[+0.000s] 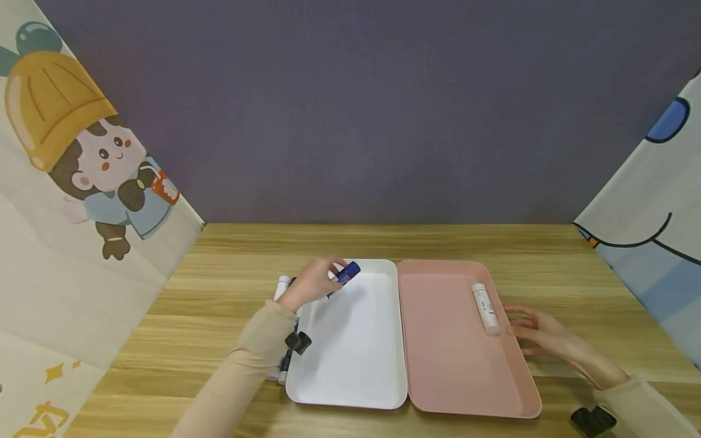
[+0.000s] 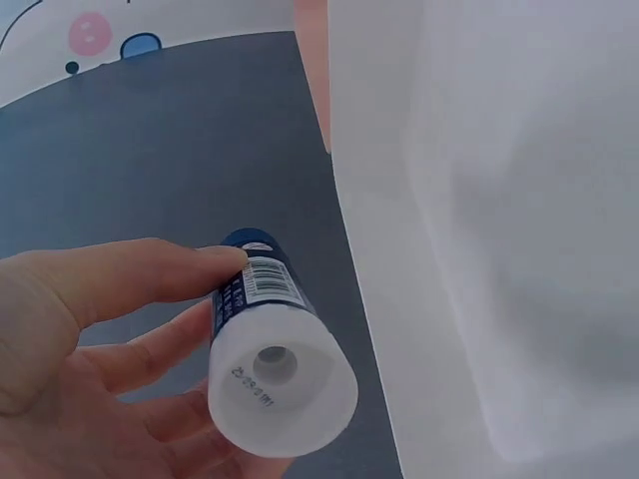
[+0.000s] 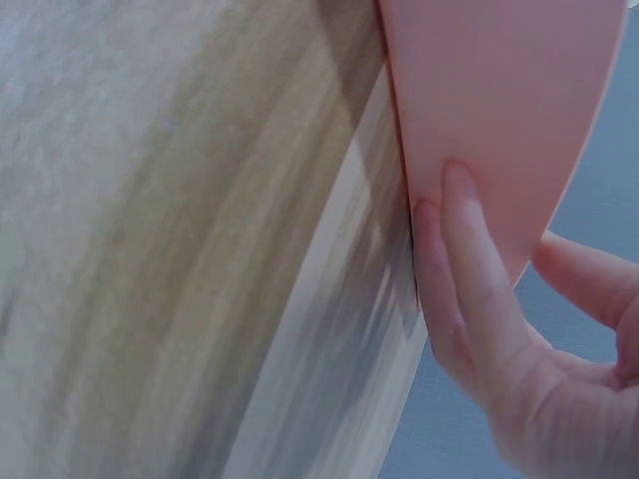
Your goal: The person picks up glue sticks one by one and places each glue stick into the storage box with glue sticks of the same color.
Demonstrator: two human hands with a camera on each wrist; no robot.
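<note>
My left hand (image 1: 313, 283) grips a dark blue glue stick (image 1: 347, 272) over the far left part of the white tray (image 1: 350, 398). In the left wrist view the thumb lies along its barcode label, and its white hollow base (image 2: 285, 384) faces the camera. My right hand (image 1: 544, 334) is at the right side of the pink tray (image 1: 454, 365). Two of its fingers (image 3: 474, 235) lie against the tray's outer wall, while another digit is by the rim. Inside the pink tray, a white cylindrical stick (image 1: 485, 309) lies near the right wall.
Left of the white tray, partly hidden by my left arm, lie more sticks, including a white one (image 1: 282, 286) and a dark one (image 1: 285, 365). Both trays stand side by side on the wooden table (image 1: 219, 280). A dark grey panel (image 1: 361, 121) rises behind the table.
</note>
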